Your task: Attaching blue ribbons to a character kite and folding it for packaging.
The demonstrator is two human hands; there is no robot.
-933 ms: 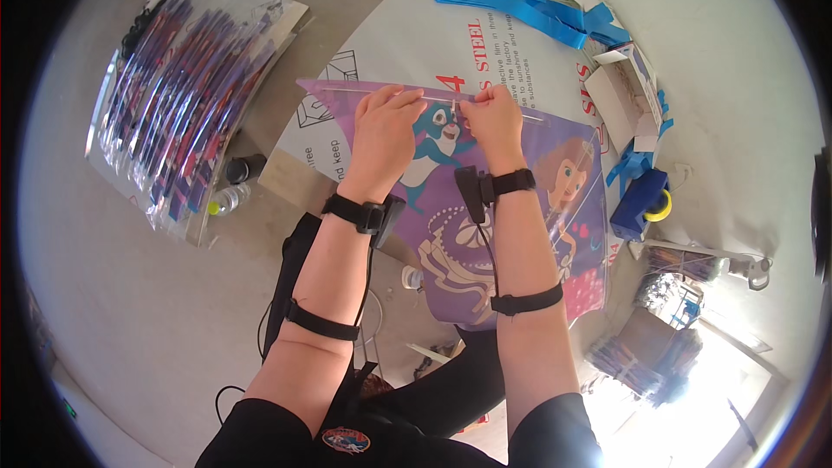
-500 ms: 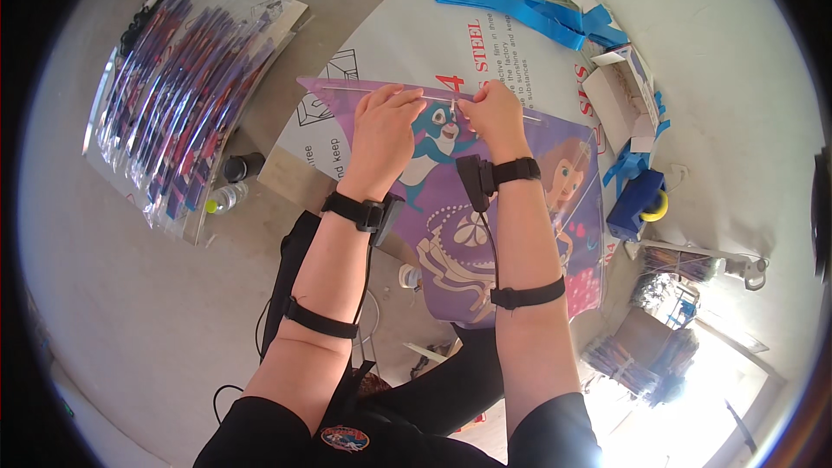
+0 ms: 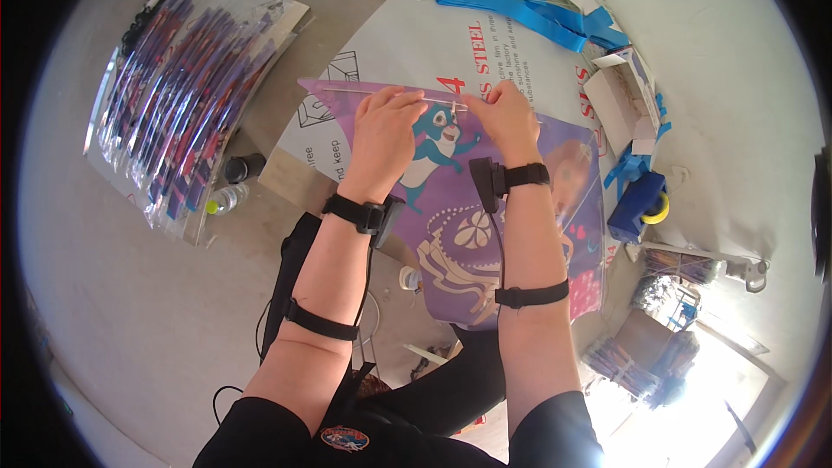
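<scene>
A purple sheet [image 3: 442, 182] with cartoon figures printed on it, shaped like a kite with a pointed left corner, lies in front of me. Along its far edge runs a thin pale rod [image 3: 342, 89]. My left hand [image 3: 384, 134] is closed over that edge, fingers bent together on the rod; its thumb is hidden. To the right, my right hand [image 3: 509, 120] pinches at the rod with thumb and forefinger, just beside a small white fitting [image 3: 455, 107]. What lies right between those fingertips is too small to make out.
Beneath the sheet is a board with a printed covering [image 3: 390, 30]. Blue ribbon [image 3: 529, 4], an open white box [image 3: 620, 100] and a blue tape dispenser [image 3: 637, 205] lie to the right. Plastic-wrapped bundles [image 3: 186, 95], a bottle [image 3: 227, 198] and a black lid [image 3: 243, 167] stand left.
My right hand has shifted slightly right along the far edge, its wrist turning a little, uncovering more of the white fitting. My left hand keeps its place.
</scene>
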